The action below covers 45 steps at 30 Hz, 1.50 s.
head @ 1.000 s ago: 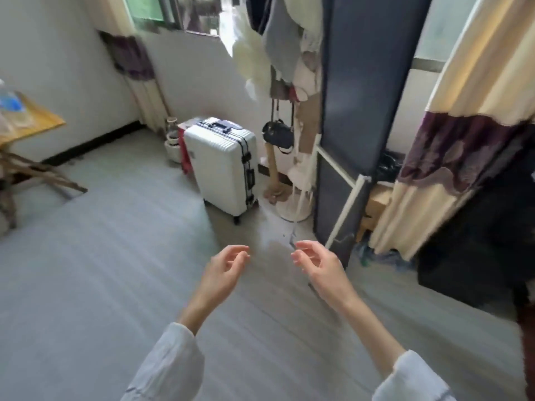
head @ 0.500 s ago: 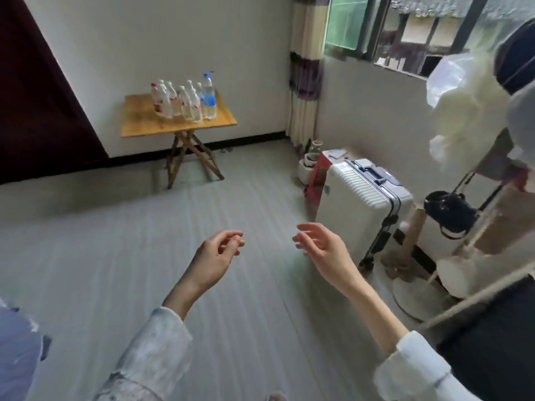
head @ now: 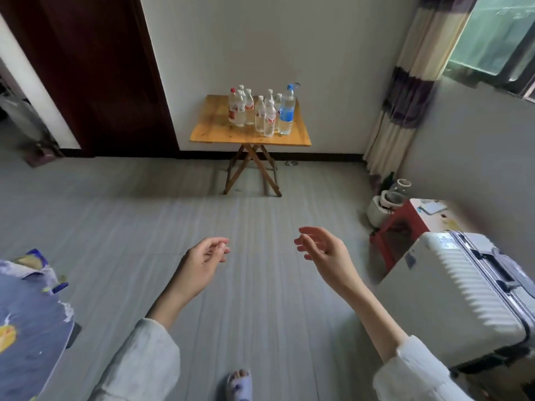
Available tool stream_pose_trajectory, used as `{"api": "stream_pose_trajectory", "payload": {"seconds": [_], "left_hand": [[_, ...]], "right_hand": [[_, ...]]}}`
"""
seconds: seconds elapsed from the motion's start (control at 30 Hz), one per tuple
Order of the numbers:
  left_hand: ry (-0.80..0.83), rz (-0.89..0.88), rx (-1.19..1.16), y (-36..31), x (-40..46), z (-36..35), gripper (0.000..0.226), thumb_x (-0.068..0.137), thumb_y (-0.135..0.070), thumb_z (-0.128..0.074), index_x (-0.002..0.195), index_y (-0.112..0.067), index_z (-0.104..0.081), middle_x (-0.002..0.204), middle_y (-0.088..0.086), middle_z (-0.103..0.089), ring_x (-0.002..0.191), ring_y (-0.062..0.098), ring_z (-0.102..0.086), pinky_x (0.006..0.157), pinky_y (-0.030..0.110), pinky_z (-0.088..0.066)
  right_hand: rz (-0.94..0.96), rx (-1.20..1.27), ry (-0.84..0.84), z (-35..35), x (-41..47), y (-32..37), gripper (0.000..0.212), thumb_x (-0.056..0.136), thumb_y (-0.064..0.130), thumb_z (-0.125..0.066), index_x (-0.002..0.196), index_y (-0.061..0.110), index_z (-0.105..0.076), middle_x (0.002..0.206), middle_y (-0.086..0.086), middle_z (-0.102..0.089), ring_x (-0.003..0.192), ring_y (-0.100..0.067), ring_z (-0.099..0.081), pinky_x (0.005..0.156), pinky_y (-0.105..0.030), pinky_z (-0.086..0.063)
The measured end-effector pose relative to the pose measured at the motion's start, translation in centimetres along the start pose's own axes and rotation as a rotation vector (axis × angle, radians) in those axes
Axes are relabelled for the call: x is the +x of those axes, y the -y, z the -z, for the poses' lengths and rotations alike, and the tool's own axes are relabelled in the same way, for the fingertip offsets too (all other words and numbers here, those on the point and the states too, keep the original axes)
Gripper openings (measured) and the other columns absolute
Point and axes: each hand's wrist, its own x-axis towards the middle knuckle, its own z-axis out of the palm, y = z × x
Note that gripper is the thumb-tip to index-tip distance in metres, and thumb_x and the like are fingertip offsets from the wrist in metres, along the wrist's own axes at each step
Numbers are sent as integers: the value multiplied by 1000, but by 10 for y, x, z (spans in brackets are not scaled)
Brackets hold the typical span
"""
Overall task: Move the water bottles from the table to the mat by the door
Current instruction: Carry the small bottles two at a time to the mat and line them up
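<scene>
Several clear water bottles (head: 260,112) stand in a cluster on a small wooden folding table (head: 214,132) against the far wall; one taller bottle (head: 287,111) has a blue label and cap. My left hand (head: 204,261) and my right hand (head: 321,250) hover empty over the grey floor, well short of the table, fingers loosely curled and apart. A dark red door (head: 95,70) stands left of the table. No mat is in view.
A white hard-shell suitcase (head: 454,296) stands at the right, with a red stool (head: 396,227) and small pots behind it. A blue patterned cloth (head: 26,322) lies at the lower left. Striped curtain (head: 405,91) hangs by the window. My slippered foot (head: 238,384) shows below.
My view has swung left from the suitcase and clothes rack to face the table with the bottles straight ahead. Both hands stay empty in front of me.
</scene>
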Motion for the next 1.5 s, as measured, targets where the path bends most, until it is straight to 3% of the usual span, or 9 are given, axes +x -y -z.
{"api": "stream_pose_trajectory", "payload": {"seconds": [0.33, 0.47, 0.67, 0.9, 1.03, 1.27, 1.4, 1.5], "left_hand": [[-6, -40, -46, -5, 255, 31, 16, 92, -19, -46, 97, -29, -57, 94, -8, -65, 89, 9, -63, 76, 26, -50], [-5, -46, -43, -20, 345, 30, 16, 92, -14, -45, 102, -18, -58, 95, 1, -65, 85, 13, -62, 75, 28, -48], [49, -17, 22, -14, 468, 9, 21, 92, -14, -44, 109, -10, -57, 101, 8, -65, 90, 18, -62, 86, 32, -48], [35, -12, 40, -27, 630, -17, 23, 94, -20, -42, 112, -16, -55, 103, 2, -64, 94, 10, -61, 88, 31, -49], [18, -9, 22, -44, 717, -27, 20, 94, -20, -42, 110, -21, -54, 99, -4, -63, 93, 4, -60, 83, 28, -49], [25, 102, -55, -31, 832, -44, 22, 94, -20, -42, 113, -17, -52, 101, -2, -63, 93, 8, -60, 80, 26, -49], [72, 131, -63, -15, 906, -51, 22, 93, -22, -44, 113, -21, -51, 99, -7, -63, 97, 10, -60, 82, 28, -51], [91, 134, -30, -4, 972, -53, 20, 92, -23, -46, 112, -22, -51, 107, 1, -62, 103, 16, -58, 89, 32, -48]], "right_hand": [[55, -9, 25, -43, 257, 14, 18, 90, 26, -51, 105, 21, -58, 89, 6, -67, 87, -7, -65, 82, -31, -54], [60, 8, 9, -46, 342, 16, 10, 89, 26, -52, 97, 29, -57, 88, 7, -67, 86, -6, -65, 82, -32, -55], [37, 6, -10, -46, 469, -6, 11, 89, 26, -52, 98, 25, -58, 90, 1, -69, 87, -10, -66, 85, -38, -54], [47, 22, 20, -40, 646, -26, 18, 89, 28, -52, 103, 20, -59, 96, -3, -68, 92, -16, -65, 85, -39, -54], [37, 48, 38, -35, 739, -27, 8, 89, 28, -52, 94, 30, -58, 88, 4, -68, 90, -15, -65, 79, -31, -54], [-49, 66, 26, -44, 853, -48, 14, 90, 24, -51, 97, 16, -61, 84, 1, -69, 81, -9, -66, 78, -31, -54], [-101, 52, -50, -54, 917, -64, 11, 90, 22, -52, 91, 19, -62, 77, -3, -68, 73, -15, -65, 77, -40, -55], [-105, -20, -61, -68, 971, -76, 9, 89, 22, -53, 90, 20, -62, 81, -4, -70, 78, -17, -66, 75, -35, -55]]}}
